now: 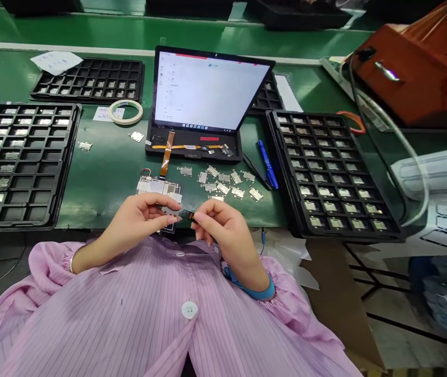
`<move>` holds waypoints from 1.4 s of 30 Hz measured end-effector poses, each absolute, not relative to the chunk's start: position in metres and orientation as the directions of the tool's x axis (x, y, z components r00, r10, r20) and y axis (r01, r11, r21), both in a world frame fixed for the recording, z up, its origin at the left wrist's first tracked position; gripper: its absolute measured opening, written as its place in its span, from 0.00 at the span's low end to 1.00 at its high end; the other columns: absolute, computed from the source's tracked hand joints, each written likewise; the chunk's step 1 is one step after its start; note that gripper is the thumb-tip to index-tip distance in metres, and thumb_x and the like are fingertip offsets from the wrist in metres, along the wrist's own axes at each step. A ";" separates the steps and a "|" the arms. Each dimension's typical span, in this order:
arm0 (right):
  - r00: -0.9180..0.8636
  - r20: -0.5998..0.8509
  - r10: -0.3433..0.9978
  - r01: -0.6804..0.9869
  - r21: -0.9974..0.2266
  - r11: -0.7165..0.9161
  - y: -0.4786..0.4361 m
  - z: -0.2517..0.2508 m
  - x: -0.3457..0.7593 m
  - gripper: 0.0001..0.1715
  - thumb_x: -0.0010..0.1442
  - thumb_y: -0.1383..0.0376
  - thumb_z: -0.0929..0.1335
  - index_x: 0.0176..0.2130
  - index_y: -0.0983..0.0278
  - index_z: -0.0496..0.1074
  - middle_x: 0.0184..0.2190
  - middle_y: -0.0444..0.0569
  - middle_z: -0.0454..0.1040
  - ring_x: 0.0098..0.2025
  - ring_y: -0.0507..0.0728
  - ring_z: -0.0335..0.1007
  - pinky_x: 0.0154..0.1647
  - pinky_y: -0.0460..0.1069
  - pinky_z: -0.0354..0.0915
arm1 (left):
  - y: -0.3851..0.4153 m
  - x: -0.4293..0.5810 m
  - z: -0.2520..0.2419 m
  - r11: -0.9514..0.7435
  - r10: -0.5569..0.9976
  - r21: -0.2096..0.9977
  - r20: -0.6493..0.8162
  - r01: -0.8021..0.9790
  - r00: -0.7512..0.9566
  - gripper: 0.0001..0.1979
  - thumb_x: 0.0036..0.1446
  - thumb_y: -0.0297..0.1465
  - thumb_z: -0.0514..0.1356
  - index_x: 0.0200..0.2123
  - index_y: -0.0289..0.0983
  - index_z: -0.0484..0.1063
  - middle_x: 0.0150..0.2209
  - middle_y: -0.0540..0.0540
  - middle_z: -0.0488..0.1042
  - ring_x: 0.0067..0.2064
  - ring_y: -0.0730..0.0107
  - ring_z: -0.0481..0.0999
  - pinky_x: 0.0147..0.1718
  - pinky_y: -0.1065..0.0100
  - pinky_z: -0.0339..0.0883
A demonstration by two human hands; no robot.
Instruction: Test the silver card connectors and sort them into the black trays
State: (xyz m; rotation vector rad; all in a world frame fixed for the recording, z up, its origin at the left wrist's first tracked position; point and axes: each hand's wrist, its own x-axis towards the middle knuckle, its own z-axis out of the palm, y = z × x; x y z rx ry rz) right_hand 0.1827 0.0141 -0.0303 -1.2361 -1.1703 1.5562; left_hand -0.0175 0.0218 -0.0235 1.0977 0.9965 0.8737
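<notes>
My left hand (141,215) is closed, thumb and forefinger around a small silvery module (170,211) that they partly cover. Close beside it, my right hand (221,222) pinches a small dark connector piece (187,214) between thumb and fingers. Under and behind my left hand lies a larger circuit board (156,186). An orange flat ribbon cable (167,154) runs from that board up to the black case below a lit tablet screen (208,89). Several loose silvery modules (223,188) are scattered on the green mat just beyond my right hand.
Black compartment trays with modules stand at the left (60,183), back left (137,78) and right (286,183). A tape roll (114,119) lies behind my left hand. A blue pen (267,165) and dark tweezers (257,173) lie beside the right tray. A brown-red box (415,73) stands far right.
</notes>
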 end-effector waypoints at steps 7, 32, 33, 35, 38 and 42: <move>-0.216 -0.254 0.943 -0.043 -0.962 -0.269 0.013 -0.030 0.180 0.15 0.54 0.56 0.73 0.28 0.62 0.68 0.22 0.42 0.73 0.17 0.47 0.62 0.13 0.41 0.56 | 0.017 -0.018 -0.022 0.106 0.944 0.991 -0.127 0.084 0.304 0.14 0.52 0.32 0.69 0.44 0.39 0.80 0.43 0.45 0.81 0.39 0.65 0.81 0.42 0.65 0.78; -0.324 -0.283 0.903 -0.113 -0.936 -0.334 0.012 -0.032 0.182 0.16 0.55 0.56 0.74 0.27 0.63 0.68 0.20 0.41 0.72 0.14 0.46 0.60 0.11 0.41 0.50 | 0.018 -0.017 -0.021 0.219 0.875 0.976 -0.199 0.006 0.440 0.14 0.52 0.26 0.68 0.43 0.36 0.75 0.39 0.47 0.79 0.38 0.70 0.80 0.39 0.69 0.77; -0.331 -0.287 0.899 -0.123 -0.931 -0.343 0.012 -0.032 0.181 0.17 0.55 0.56 0.74 0.28 0.63 0.68 0.20 0.41 0.72 0.14 0.46 0.60 0.10 0.41 0.50 | 0.018 -0.017 -0.022 0.212 0.875 0.977 -0.193 0.006 0.444 0.14 0.52 0.26 0.68 0.43 0.36 0.75 0.39 0.47 0.79 0.38 0.70 0.80 0.40 0.69 0.77; -0.340 -0.300 0.891 -0.138 -0.921 -0.363 0.012 -0.033 0.177 0.17 0.54 0.55 0.75 0.28 0.63 0.68 0.20 0.40 0.71 0.15 0.46 0.61 0.10 0.40 0.50 | 0.018 -0.016 -0.024 0.189 0.875 0.982 -0.173 0.010 0.452 0.14 0.53 0.27 0.68 0.43 0.36 0.75 0.39 0.47 0.79 0.37 0.71 0.80 0.39 0.71 0.77; -0.348 -0.309 0.885 -0.145 -0.915 -0.376 0.012 -0.035 0.175 0.18 0.54 0.55 0.75 0.28 0.63 0.68 0.20 0.40 0.71 0.15 0.46 0.61 0.10 0.40 0.50 | 0.017 -0.015 -0.028 0.125 0.883 0.991 -0.134 0.050 0.449 0.13 0.54 0.28 0.68 0.43 0.38 0.76 0.39 0.48 0.79 0.37 0.72 0.80 0.38 0.72 0.75; -0.318 -0.282 0.905 -0.134 -0.932 -0.338 0.013 -0.039 0.174 0.17 0.55 0.55 0.75 0.31 0.63 0.70 0.21 0.40 0.71 0.16 0.46 0.61 0.12 0.40 0.54 | 0.019 -0.015 -0.033 -0.015 0.912 0.993 -0.035 0.119 0.408 0.12 0.56 0.27 0.66 0.44 0.38 0.76 0.40 0.49 0.80 0.38 0.73 0.79 0.39 0.72 0.74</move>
